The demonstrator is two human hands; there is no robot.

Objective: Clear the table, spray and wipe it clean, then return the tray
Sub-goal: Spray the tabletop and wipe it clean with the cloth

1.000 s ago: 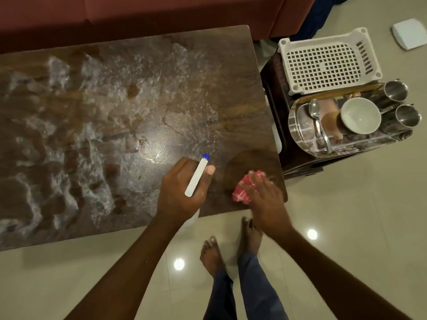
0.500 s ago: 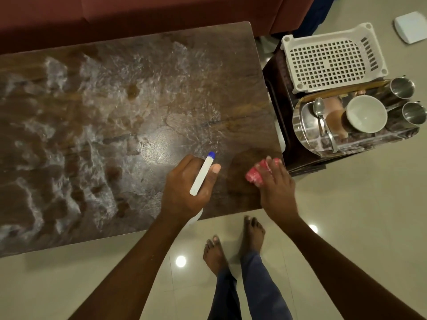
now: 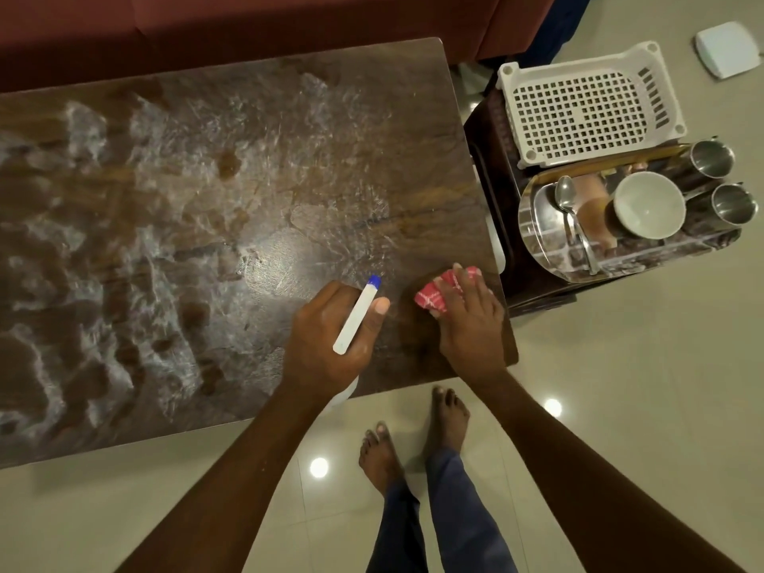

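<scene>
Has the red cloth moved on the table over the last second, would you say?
Yes: the red cloth, under the right hand, slid away from the table's near edge, toward the sofa.

Dim, warm indoor light falls from overhead, glaring as a pale patch on the wet bench (image 3: 281, 258) and as small white spots on the glossy floor (image 3: 318, 467). Wide-angle distortion bends the edges, and focus is fairly sharp.

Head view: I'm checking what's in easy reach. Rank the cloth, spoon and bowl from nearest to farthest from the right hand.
From the right hand:
1. Cloth, pressed under it on the table.
2. Spoon, left side of the tray.
3. Bowl, middle of the tray.
</scene>
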